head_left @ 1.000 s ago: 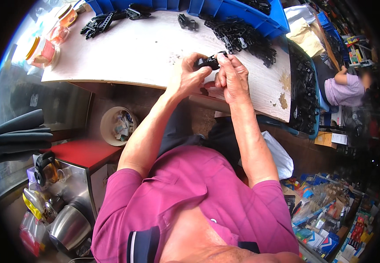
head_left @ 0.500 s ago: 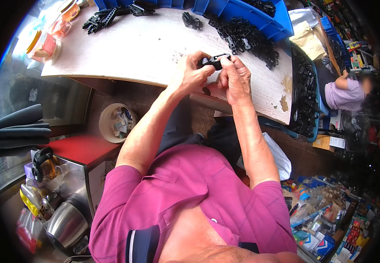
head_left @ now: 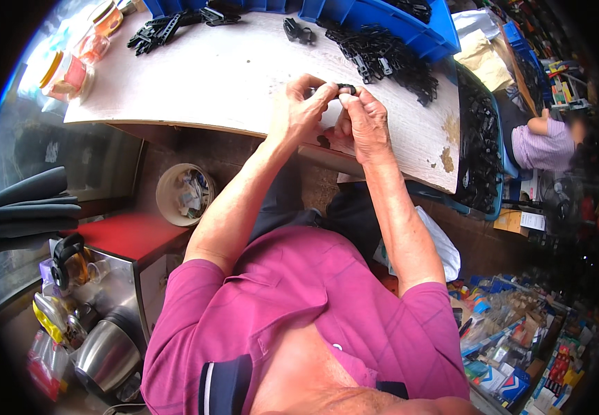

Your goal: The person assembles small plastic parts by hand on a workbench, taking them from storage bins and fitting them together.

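Left hand: pinching a small black part from its left side.
Right hand: pinching the same part from the right, close beside the left hand.
Black part: between the two hands, over the pale table, mostly covered.
Heap of black pieces: on the table, beyond the right hand.
Blue bin: just behind the heap.

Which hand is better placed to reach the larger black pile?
Right hand, likely: it sits nearer that pile of black parts; the left hand is farther left. Both hold a black piece.
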Demonstrator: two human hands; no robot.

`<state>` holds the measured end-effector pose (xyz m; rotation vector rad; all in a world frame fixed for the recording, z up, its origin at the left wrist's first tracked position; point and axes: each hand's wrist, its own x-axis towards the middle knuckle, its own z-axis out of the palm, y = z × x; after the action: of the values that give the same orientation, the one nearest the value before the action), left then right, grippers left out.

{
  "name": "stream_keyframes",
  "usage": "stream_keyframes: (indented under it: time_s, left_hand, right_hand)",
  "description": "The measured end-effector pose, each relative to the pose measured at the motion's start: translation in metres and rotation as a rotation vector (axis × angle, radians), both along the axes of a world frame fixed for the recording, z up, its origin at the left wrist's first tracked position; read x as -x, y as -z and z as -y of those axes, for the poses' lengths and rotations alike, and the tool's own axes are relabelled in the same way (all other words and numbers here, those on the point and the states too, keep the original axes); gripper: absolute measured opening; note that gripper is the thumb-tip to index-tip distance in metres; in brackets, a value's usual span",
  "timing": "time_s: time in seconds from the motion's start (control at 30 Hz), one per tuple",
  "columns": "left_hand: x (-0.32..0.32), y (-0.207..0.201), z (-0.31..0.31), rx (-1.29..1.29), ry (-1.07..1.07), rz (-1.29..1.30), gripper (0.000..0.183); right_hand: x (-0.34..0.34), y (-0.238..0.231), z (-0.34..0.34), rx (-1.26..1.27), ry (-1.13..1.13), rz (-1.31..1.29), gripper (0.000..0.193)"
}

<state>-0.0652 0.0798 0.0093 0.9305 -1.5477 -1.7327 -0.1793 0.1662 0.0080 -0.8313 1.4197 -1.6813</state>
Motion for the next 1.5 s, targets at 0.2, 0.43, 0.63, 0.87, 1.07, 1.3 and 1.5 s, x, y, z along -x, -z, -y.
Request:
stream_keyframes:
  time_s: [0.2,0.43,0.63,0.87,1.07,1.3,1.5]
  left_hand:
    - [0.0,0.014,-0.001,0.15,-0.036,-0.041,0.024]
    - [-0.012,0.006,-0.007,0.165,0.059,-0.045,0.031]
    - [-0.015,0.011,-0.007,0.057,0.184,-0.178,0.032]
    - [-0.013,0.011,-0.008,0.176,0.17,-0.044,0.031]
    - [-0.012,0.004,-0.013,0.359,0.145,0.01,0.03]
    - [-0.005,-0.005,-0.018,0.093,0.067,-0.042,0.027]
    - [-0.002,0.019,-0.009,0.266,-0.017,0.004,0.021]
  right_hand:
    - [-0.008,-0.008,-0.001,-0.008,0.06,0.028,0.017]
    - [-0.005,0.002,-0.006,0.058,0.107,0.108,0.017]
    - [-0.006,0.001,-0.003,0.072,0.161,0.086,0.02]
    - [-0.005,0.001,-0.006,0.062,0.154,0.047,0.02]
    - [-0.002,0.007,-0.006,0.059,0.174,-0.026,0.024]
    - [-0.014,-0.005,-0.008,-0.051,0.223,0.05,0.025]
    - [-0.022,-0.008,-0.008,-0.082,0.294,0.143,0.031]
